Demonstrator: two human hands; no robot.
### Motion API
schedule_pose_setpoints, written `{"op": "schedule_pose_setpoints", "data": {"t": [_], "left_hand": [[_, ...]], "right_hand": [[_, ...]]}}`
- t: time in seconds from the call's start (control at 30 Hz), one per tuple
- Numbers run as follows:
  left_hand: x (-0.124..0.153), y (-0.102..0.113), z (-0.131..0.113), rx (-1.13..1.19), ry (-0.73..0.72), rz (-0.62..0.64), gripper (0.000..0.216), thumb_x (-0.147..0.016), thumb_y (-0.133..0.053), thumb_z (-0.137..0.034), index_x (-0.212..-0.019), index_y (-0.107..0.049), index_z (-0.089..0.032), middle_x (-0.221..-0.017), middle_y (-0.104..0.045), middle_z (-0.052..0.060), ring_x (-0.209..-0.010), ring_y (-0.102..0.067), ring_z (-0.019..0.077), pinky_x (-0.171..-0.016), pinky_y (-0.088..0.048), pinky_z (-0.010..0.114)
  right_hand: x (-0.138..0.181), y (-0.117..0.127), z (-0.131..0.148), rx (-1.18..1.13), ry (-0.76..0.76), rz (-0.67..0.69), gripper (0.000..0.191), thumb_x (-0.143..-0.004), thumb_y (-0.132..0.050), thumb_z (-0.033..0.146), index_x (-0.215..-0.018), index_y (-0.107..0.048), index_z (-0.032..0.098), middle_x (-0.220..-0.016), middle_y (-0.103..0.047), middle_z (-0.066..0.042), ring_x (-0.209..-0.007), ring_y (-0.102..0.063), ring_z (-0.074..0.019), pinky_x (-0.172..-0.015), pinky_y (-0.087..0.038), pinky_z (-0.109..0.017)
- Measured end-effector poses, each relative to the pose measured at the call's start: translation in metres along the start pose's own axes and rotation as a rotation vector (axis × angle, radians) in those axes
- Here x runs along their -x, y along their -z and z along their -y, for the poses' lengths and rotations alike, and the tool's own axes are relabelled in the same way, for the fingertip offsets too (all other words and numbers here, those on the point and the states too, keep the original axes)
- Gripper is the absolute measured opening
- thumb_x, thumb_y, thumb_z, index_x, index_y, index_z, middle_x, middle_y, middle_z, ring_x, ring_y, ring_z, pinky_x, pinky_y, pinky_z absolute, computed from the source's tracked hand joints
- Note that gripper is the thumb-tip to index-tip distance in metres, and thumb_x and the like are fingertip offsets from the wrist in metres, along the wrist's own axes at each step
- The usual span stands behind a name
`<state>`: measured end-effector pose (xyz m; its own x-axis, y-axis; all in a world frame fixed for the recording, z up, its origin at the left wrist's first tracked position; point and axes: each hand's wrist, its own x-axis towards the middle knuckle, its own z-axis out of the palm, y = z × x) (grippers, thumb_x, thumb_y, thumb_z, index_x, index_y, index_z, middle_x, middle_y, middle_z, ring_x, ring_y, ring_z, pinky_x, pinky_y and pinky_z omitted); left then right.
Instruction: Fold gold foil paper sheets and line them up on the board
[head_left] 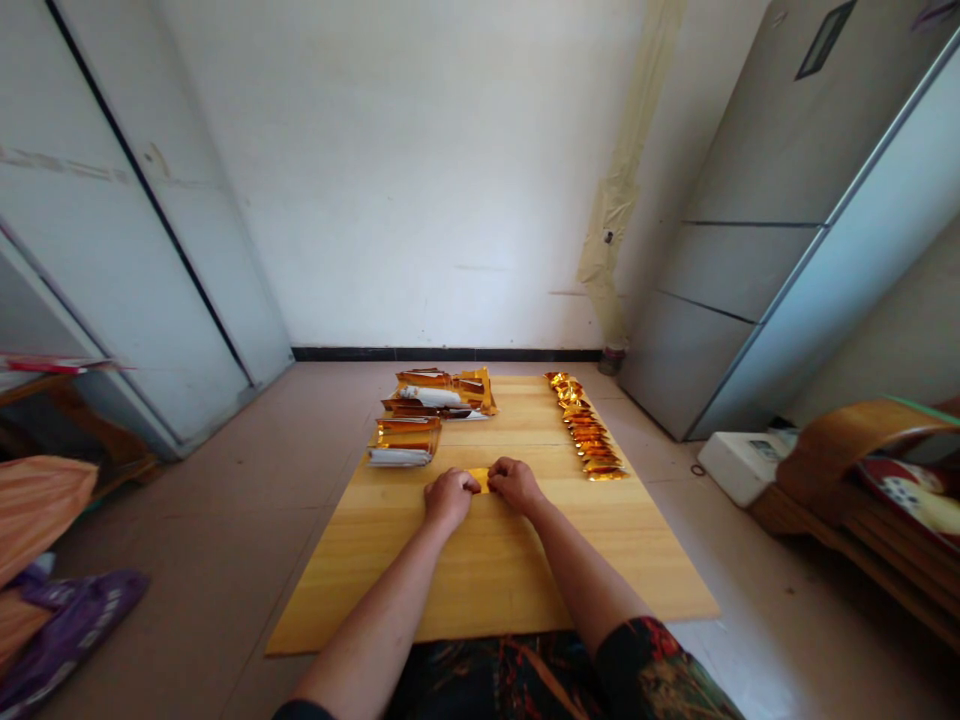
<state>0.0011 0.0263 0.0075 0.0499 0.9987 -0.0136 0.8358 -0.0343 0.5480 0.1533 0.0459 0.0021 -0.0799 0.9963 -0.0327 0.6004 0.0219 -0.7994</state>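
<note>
Gold paper (pixel 481 481): small, shiny yellow-gold piece, mostly hidden.
Pose: flat on the wooden board (pixel 495 570).
Place: pinched between left hand (pixel 450 497) and right hand (pixel 514 484).

Board (pixel 487 570) bare near; foil stacks (pixel 409 440), folded row (pixel 589 430) probably block far end.

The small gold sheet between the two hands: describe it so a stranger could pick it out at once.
Find the wooden board lying on the floor. Near its middle the left hand and right hand meet, pinching a small gold foil sheet. Unlike the foil stacks at far left and the row of folded gold pieces at right, it lies alone.
</note>
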Motion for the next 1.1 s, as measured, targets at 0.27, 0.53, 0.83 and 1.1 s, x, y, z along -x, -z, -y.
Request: {"op": "schedule_pose_setpoints", "data": {"t": [0.27, 0.53, 0.83, 1.1], "left_hand": [[-0.004, -0.004, 0.009, 0.078, -0.019, 0.003, 0.032, -0.072, -0.046, -0.004, -0.077, -0.071, -0.023, -0.09, -0.072, -0.003, -0.089, -0.063, 0.0118, -0.079, -0.043, 0.02], [0.0, 0.001, -0.004, 0.012, 0.041, -0.042, 0.024, -0.079, -0.049, -0.016, -0.091, -0.067, -0.026, -0.097, -0.071, -0.002, -0.095, -0.061, 0.0145, -0.077, -0.04, 0.024], [0.008, -0.005, -0.015, -0.233, 0.012, -0.137, 0.017, -0.086, -0.047, -0.025, -0.092, -0.063, -0.024, -0.097, -0.068, 0.003, -0.095, -0.059, 0.0185, -0.078, -0.036, 0.031], [0.01, -0.006, -0.013, -0.228, -0.002, -0.142, 0.017, -0.086, -0.048, -0.025, -0.094, -0.064, -0.024, -0.098, -0.067, 0.003, -0.096, -0.057, 0.0185, -0.077, -0.034, 0.031]], "right_hand": [[0.002, 0.002, 0.004, 0.029, -0.009, -0.006, 0.018, -0.066, -0.053, 0.007, -0.074, -0.066, 0.018, -0.064, -0.065, 0.003, -0.061, -0.056, -0.0103, -0.057, -0.038, -0.017], [0.003, 0.001, 0.011, 0.177, 0.004, -0.006, 0.015, -0.068, -0.057, 0.009, -0.074, -0.065, 0.02, -0.074, -0.069, 0.001, -0.069, -0.058, -0.0113, -0.058, -0.036, -0.018], [0.005, -0.008, 0.026, 0.399, -0.084, -0.052, 0.011, -0.07, -0.063, 0.023, -0.08, -0.065, 0.02, -0.082, -0.069, -0.003, -0.073, -0.058, -0.0144, -0.056, -0.031, -0.022], [0.0, -0.003, 0.022, 0.391, -0.126, -0.069, 0.012, -0.067, -0.061, 0.012, -0.074, -0.066, 0.02, -0.078, -0.069, -0.003, -0.073, -0.059, -0.0145, -0.055, -0.032, -0.021]]}}
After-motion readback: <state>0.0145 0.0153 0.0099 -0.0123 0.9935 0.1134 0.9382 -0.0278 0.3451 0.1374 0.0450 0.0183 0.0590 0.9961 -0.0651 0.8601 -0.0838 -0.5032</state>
